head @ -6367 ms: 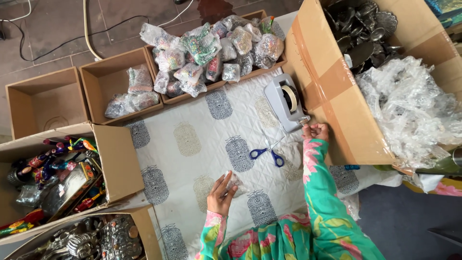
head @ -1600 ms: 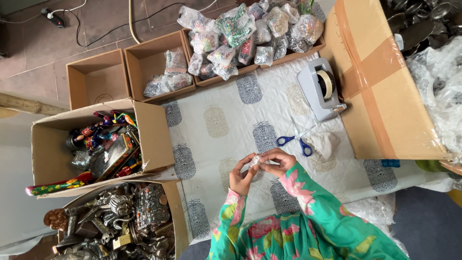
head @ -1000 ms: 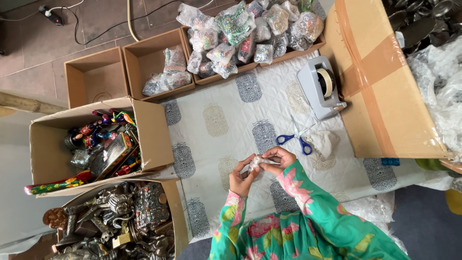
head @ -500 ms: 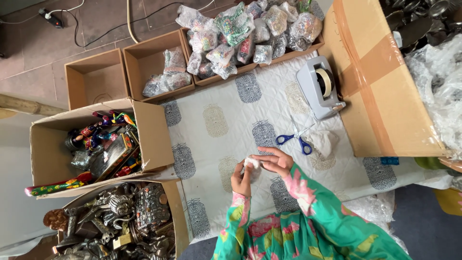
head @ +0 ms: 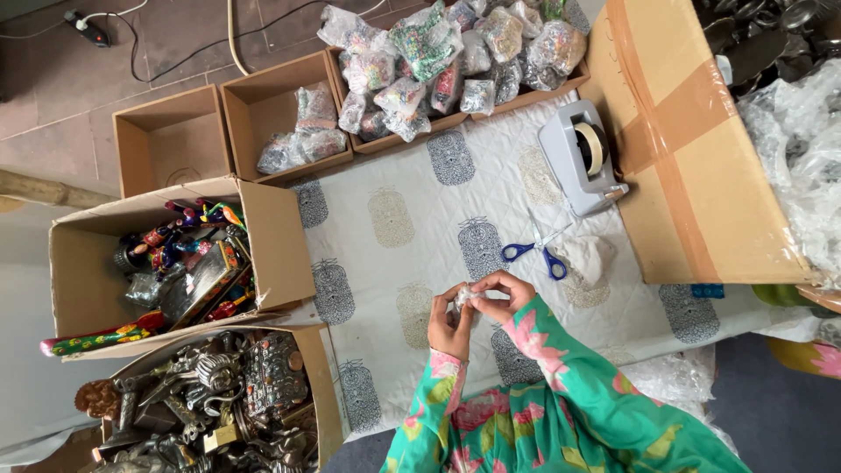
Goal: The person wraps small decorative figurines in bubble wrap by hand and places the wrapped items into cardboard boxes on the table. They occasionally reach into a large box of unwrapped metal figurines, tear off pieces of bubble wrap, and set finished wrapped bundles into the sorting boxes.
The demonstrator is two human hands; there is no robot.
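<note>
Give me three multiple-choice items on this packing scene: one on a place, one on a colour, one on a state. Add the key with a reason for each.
1. Where do the scissors lie?
A. in a box
B. on the quilted cloth, below the tape dispenser
C. on the floor

2. What colour are the scissors' handles?
A. red
B. green
C. blue

3. What state is the small box at upper left in?
A. empty
B. full of wrapped items
C. taped shut

Key: 1 B, they rest on the cloth between the dispenser and the hands; 2 C, both loops are blue; 3 A, only its bare cardboard bottom shows.

The left hand and right hand together hold a small wrapped item.
</note>
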